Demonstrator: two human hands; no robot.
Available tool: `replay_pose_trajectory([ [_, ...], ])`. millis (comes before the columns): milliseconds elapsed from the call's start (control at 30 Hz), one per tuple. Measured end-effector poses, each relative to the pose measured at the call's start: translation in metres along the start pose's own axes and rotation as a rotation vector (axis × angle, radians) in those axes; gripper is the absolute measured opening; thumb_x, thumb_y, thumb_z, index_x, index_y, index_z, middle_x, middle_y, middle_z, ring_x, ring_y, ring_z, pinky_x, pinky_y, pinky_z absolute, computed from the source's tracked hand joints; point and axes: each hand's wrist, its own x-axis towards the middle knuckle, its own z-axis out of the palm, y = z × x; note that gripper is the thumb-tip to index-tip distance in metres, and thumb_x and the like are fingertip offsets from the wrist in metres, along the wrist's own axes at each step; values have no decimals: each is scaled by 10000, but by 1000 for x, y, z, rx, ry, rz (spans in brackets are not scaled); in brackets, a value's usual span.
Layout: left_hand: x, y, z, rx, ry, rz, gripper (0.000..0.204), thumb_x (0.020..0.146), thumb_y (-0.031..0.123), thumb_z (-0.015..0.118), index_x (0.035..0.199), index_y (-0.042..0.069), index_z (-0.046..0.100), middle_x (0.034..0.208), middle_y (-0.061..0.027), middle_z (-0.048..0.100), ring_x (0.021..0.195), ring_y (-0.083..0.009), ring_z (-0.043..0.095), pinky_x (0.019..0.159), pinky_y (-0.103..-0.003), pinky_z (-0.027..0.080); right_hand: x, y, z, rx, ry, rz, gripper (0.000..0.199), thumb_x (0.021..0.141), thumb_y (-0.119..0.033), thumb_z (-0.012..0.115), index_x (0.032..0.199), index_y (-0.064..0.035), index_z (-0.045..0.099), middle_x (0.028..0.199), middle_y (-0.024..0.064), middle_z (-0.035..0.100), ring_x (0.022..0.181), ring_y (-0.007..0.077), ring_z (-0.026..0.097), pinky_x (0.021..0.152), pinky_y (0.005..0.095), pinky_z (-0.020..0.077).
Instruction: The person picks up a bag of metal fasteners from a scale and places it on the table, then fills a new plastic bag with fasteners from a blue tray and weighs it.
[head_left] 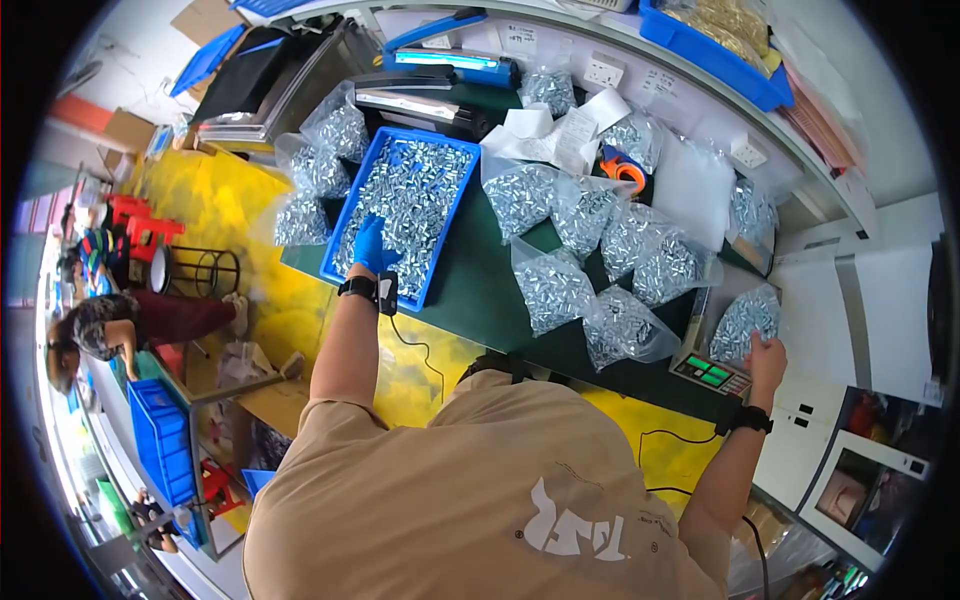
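My left hand (371,246), in a blue glove, rests over the small silver metal fasteners (410,190) in a blue tray (447,252). Its thumb stands apart from the fingers, and I see nothing held in it. At the right, my bare right hand (768,361) pinches the edge of a clear plastic bag of fasteners (745,322). That bag sits on a digital scale (709,374) with a lit green display. Exactly how the fingertips grip the plastic is partly hidden.
Several filled bags (553,290) lie on the green tabletop (470,300), with more left of the tray. Behind them are orange-handled scissors (622,172), white paper (560,135) and a blue bag sealer (455,68). A person (120,325) works at the far left.
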Motion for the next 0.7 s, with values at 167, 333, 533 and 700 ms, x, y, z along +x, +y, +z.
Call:
replay_pose_trajectory([
  [167,-45,-18,-25,32,14,31,380,927,297,628,1250,97,632,1085,-24,651,781,-196,638,658,-331,513,44,31,14,-130,359,-348,384,936,-288,604,681,-5,556,593,100,596,492,195,576,488,380,433],
  [333,-103,-33,-46,183,-198,-14,269,940,287,612,1112,92,682,1023,-51,663,783,-155,640,668,-284,493,50,25,-29,347,171,-289,405,952,-244,586,619,-43,475,526,52,479,446,150,465,445,335,358],
  [533,-148,-27,-58,215,-259,-56,279,938,285,612,1129,89,669,1004,-36,677,815,-156,641,750,-295,501,9,-45,-88,391,253,-465,414,954,-186,597,592,-49,450,524,16,413,435,108,387,422,293,295],
  [700,-180,-54,-35,199,-407,-73,324,954,285,598,1196,75,642,1062,-31,675,901,-151,651,796,-301,506,-79,-161,-119,763,21,-520,361,922,-147,637,620,-108,443,556,-19,446,446,60,403,408,236,274],
])
